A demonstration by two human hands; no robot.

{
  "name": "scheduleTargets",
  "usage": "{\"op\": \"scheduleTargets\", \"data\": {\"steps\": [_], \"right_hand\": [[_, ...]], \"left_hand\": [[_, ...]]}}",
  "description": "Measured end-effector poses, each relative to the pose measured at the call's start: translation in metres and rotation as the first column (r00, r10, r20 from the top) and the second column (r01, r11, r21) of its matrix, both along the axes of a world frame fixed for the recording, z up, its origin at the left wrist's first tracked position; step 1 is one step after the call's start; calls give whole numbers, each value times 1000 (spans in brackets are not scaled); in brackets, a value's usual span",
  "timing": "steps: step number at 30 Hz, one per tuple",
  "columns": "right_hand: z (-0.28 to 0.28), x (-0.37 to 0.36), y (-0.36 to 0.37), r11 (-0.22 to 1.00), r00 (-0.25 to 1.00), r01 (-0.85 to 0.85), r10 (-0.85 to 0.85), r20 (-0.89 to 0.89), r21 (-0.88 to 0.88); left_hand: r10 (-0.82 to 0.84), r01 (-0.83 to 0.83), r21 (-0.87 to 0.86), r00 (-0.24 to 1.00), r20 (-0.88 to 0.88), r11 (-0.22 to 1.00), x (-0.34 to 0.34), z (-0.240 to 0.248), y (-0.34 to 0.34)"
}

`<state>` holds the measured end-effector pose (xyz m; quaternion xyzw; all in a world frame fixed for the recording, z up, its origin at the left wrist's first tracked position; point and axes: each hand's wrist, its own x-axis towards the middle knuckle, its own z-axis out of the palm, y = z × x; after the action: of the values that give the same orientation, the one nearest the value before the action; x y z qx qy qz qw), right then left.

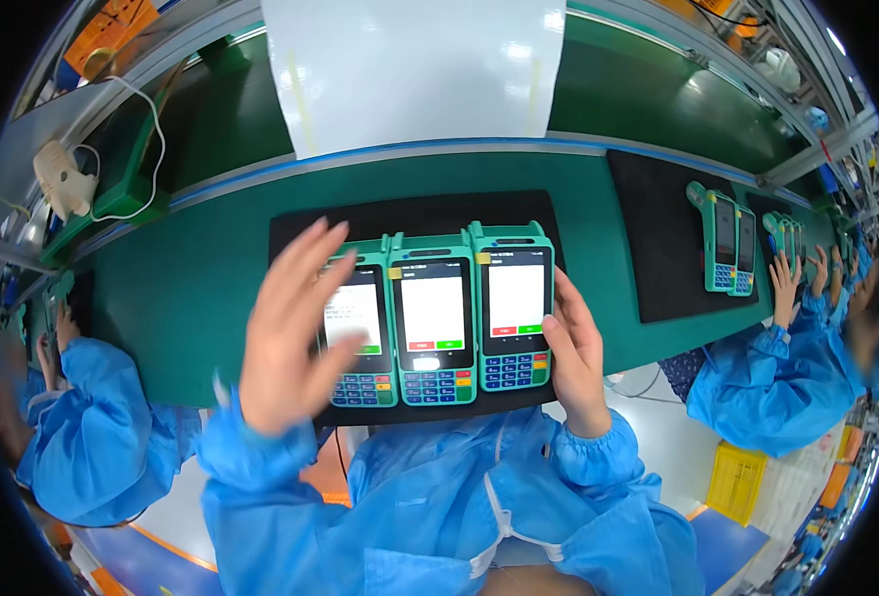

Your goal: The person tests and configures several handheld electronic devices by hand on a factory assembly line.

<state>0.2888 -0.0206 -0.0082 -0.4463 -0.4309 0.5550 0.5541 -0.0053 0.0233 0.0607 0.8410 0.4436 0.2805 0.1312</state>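
Worktop [191,268]: green, running left to right across the scene, curving with the lens.

White sheet [410,70]: hanging at the far side, above the middle.

Black mat [420,211]: lying on the worktop in front of the person, carrying three terminals.

Second mat [658,238]: lying to the right, carrying two more terminals [726,241], with a neighbour's hand [784,283] resting at its near edge.

Three green terminals, standing side by side and touching, screens lit white: left terminal [365,333], middle terminal [433,320], right terminal [515,308].

Left hand [291,333]: hovering spread wide, fingers apart, holding nothing, covering the left edge of the left terminal; whether it is touching cannot be told.

Right hand [577,353]: lying open against the right side of the right terminal, thumb touching its edge, not gripping it.

White tool [62,179]: sitting at far left with a white cable looping from it.

Yellow crate [735,482]: standing on the floor, near right.
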Motion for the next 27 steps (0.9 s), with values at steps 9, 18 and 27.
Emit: {"op": "scheduleTargets", "data": {"steps": [9, 18, 27], "right_hand": [[-1, -7, 6, 999, 999, 44, -44, -3, 27], [-5, -2, 4, 999, 999, 9, -7, -35, 36], [-6, -1, 4, 999, 1000, 4, -3, -18, 45]], "left_hand": [[437, -334, -360, 861, 259, 871, 45, -76, -95], [428, -428, -12, 902, 53, 904, 63, -65, -101], [396, -374, 160, 907, -142, 914, 99, -59, -93]]}}
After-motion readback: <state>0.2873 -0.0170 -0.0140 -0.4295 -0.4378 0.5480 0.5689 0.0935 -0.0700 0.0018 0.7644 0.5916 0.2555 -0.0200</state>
